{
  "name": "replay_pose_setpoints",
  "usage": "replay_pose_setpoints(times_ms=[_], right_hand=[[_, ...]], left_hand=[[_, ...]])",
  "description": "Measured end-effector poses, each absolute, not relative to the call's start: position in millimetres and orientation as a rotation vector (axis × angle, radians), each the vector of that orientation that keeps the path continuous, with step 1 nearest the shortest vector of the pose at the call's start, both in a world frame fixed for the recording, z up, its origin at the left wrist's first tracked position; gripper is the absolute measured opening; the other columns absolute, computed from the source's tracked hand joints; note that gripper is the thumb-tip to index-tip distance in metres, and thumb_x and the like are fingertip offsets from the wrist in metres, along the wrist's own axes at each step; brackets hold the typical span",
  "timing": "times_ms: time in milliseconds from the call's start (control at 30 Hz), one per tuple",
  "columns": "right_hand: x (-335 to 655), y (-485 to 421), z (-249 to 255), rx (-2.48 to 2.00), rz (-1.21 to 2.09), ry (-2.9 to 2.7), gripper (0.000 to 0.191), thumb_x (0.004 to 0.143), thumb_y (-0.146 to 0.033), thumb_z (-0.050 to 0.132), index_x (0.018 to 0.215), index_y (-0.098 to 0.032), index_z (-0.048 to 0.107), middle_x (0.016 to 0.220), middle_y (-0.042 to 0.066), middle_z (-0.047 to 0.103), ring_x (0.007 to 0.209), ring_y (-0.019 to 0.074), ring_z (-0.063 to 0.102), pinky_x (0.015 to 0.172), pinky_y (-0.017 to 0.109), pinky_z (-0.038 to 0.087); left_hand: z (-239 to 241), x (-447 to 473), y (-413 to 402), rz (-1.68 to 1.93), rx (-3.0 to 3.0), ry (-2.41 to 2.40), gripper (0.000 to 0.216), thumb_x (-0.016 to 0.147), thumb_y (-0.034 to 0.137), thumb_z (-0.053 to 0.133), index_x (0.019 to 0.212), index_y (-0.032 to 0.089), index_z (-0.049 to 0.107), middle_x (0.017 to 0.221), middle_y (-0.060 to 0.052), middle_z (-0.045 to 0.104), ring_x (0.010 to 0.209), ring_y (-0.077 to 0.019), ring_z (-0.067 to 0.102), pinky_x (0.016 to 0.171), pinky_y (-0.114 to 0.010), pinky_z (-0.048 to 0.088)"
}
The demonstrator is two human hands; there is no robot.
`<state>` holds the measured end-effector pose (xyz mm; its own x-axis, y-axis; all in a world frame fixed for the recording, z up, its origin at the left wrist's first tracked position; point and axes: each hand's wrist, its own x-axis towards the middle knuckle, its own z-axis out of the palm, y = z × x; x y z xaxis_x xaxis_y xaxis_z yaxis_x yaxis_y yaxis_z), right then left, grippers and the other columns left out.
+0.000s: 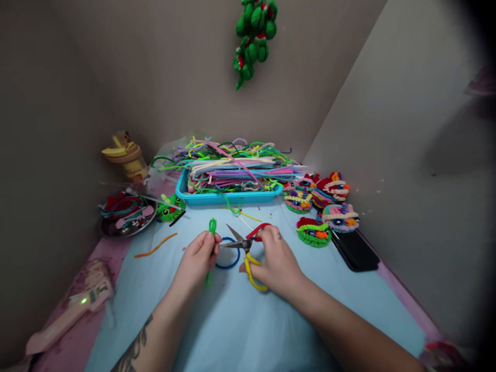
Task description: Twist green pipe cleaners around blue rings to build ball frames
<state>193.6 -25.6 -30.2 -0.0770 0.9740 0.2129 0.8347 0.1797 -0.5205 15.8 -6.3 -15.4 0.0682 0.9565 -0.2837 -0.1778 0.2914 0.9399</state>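
My left hand [200,254] is closed around a green pipe cleaner [212,226], folded into a small loop that sticks out above the fingers; a green end shows below the hand. In my right hand [277,258] are scissors [246,245] with one red and one yellow handle. Their blades are spread apart and point left, the lower tip close to my left fingers. Behind the blades, a blue ring [228,267] of pipe cleaner lies on the light blue cloth [248,320].
A blue tray [228,198] heaped with pipe cleaners stands at the back. Several colourful fuzzy pieces [313,232] and a black phone [355,252] lie right. On the left are a metal bowl [149,222], an orange pipe cleaner [155,247] and a pink glue gun [73,312].
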Motion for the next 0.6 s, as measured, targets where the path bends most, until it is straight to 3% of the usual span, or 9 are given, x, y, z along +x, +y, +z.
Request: replay_pose_setpoints(times_ms=[200,600], right_hand=[[197.4,-28.9,-31.9,-1.678,0.199,-2.006,0.049,0.062,-0.046,0.07,0.1,-0.019,0.053,0.107,0.012,0.049,0.097,0.0284,0.051,0.081,0.041,0.042],[197.7,-28.2,-29.7,-1.66,0.274,-2.079,0.053,0.061,-0.045,0.072,0.104,-0.021,0.055,0.102,0.009,0.054,0.094,0.0261,0.053,0.077,0.037,0.044]], left_hand=[[-11.5,16.7,-5.9,0.994,0.807,1.114,0.035,0.07,0.049,0.063,0.075,0.016,0.053,0.057,0.006,0.041,0.041,-0.0034,0.028,0.038,-0.016,0.021],[-14.0,16.8,-5.8,0.943,0.747,1.077,0.034,0.071,0.046,0.063,0.076,0.015,0.051,0.059,0.007,0.037,0.043,-0.002,0.027,0.038,-0.014,0.02]])
